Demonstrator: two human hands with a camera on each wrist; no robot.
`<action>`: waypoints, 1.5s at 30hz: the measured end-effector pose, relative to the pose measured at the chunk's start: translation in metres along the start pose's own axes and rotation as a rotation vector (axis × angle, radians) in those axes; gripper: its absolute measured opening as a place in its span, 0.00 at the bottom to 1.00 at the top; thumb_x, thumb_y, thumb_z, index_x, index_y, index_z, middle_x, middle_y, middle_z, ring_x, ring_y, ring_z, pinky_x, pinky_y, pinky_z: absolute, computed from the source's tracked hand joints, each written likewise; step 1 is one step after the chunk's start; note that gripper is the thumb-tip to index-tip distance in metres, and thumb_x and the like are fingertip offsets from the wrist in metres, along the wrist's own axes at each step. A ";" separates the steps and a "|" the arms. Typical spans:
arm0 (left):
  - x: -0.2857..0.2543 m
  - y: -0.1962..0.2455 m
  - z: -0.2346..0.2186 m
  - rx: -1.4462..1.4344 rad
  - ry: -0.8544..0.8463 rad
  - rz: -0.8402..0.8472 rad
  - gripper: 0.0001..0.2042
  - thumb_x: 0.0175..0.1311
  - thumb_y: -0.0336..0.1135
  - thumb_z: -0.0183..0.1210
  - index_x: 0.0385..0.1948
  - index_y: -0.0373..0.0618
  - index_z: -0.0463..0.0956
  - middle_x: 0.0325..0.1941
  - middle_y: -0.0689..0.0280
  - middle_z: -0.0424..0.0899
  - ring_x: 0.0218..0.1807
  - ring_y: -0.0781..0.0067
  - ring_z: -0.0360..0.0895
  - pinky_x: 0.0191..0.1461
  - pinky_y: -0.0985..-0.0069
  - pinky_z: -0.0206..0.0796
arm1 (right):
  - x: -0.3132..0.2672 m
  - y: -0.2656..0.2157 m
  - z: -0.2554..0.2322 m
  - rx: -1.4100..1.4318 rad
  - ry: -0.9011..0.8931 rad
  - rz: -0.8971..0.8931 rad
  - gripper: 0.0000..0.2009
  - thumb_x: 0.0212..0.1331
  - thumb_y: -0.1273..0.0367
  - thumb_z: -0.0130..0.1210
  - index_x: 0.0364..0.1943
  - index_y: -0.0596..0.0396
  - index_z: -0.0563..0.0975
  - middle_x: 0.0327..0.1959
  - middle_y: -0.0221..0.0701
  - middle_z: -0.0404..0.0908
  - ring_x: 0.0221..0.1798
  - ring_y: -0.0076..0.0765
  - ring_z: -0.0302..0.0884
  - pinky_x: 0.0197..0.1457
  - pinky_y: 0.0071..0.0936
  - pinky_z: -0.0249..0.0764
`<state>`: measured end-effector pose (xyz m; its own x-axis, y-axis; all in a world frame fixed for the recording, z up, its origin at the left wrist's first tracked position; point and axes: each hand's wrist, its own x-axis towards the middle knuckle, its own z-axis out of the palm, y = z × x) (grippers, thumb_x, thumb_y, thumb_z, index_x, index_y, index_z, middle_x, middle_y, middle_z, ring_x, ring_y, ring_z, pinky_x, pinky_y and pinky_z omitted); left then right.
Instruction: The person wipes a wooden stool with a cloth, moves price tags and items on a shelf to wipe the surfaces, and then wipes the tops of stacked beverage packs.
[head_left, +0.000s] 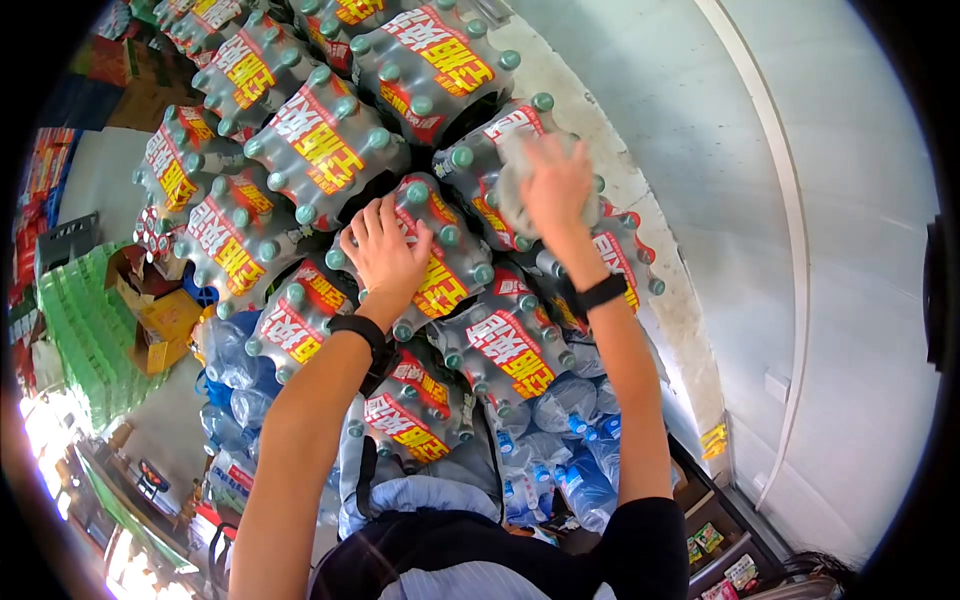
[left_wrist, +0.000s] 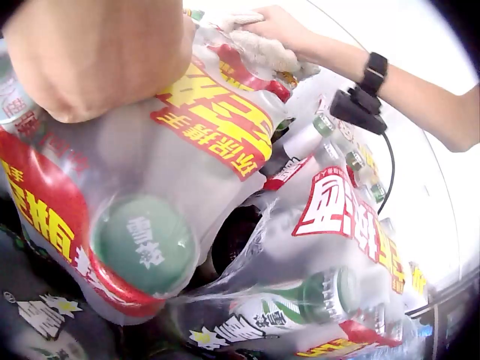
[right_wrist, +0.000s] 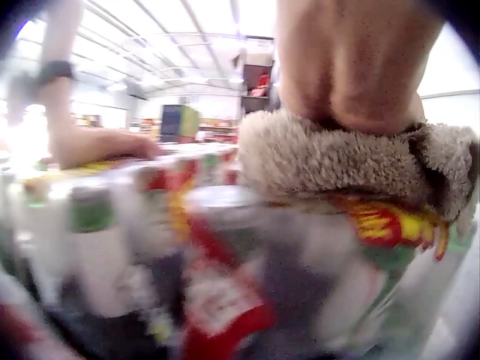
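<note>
Shrink-wrapped packs of green-capped bottles, with red and yellow lettering, stand close together in front of me. My left hand (head_left: 388, 250) rests with its fingers spread on top of one bottle pack (head_left: 442, 290). Farther right, my right hand (head_left: 558, 190), blurred in the head view, holds a fluffy grey-beige cloth (head_left: 514, 188) against the top of another bottle pack (head_left: 468, 185). Seen from the right wrist, the thick cloth (right_wrist: 300, 161) lies bunched under that hand, over the plastic wrap. Part of the pack's lettering is hidden beneath it.
More bottle packs (head_left: 320, 145) extend away and to the left. Large clear plastic bottles with blue caps (head_left: 585, 485) lie near my body on the right. A pale wall (head_left: 740, 250) runs along the right side. An opened cardboard box (head_left: 160, 325) sits at left.
</note>
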<state>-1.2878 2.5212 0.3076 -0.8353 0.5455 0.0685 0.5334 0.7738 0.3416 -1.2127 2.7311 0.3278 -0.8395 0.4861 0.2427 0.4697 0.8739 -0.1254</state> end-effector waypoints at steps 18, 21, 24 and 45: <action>0.002 0.002 0.000 -0.017 0.060 0.035 0.25 0.49 0.45 0.56 0.49 0.42 0.67 0.50 0.61 0.69 0.54 0.60 0.64 0.58 0.58 0.48 | 0.030 0.000 -0.015 -0.086 -0.080 0.027 0.14 0.40 0.67 0.57 0.36 0.45 0.80 0.38 0.29 0.75 0.48 0.46 0.64 0.44 0.44 0.60; 0.003 0.001 0.000 -0.015 0.067 0.020 0.25 0.48 0.45 0.56 0.48 0.42 0.68 0.50 0.62 0.69 0.54 0.61 0.64 0.58 0.59 0.48 | 0.053 0.015 -0.011 -0.287 -0.047 0.038 0.12 0.41 0.68 0.56 0.34 0.46 0.80 0.38 0.30 0.74 0.50 0.47 0.63 0.46 0.45 0.59; 0.002 0.000 -0.001 -0.012 0.063 0.018 0.25 0.51 0.44 0.55 0.51 0.43 0.66 0.50 0.61 0.69 0.55 0.60 0.63 0.59 0.58 0.48 | 0.034 0.009 -0.012 -0.331 -0.011 -0.041 0.12 0.42 0.67 0.56 0.35 0.48 0.80 0.41 0.29 0.73 0.50 0.47 0.61 0.48 0.45 0.58; 0.000 0.000 0.000 -0.037 0.053 0.008 0.25 0.49 0.44 0.56 0.49 0.42 0.67 0.50 0.62 0.70 0.54 0.60 0.64 0.59 0.58 0.48 | 0.044 0.005 -0.005 -0.075 0.024 0.085 0.15 0.38 0.72 0.58 0.36 0.46 0.79 0.37 0.27 0.73 0.47 0.44 0.63 0.45 0.45 0.58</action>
<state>-1.2878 2.5216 0.3078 -0.8373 0.5332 0.1207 0.5357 0.7562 0.3757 -1.2459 2.7572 0.3424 -0.7892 0.5576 0.2574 0.5592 0.8257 -0.0743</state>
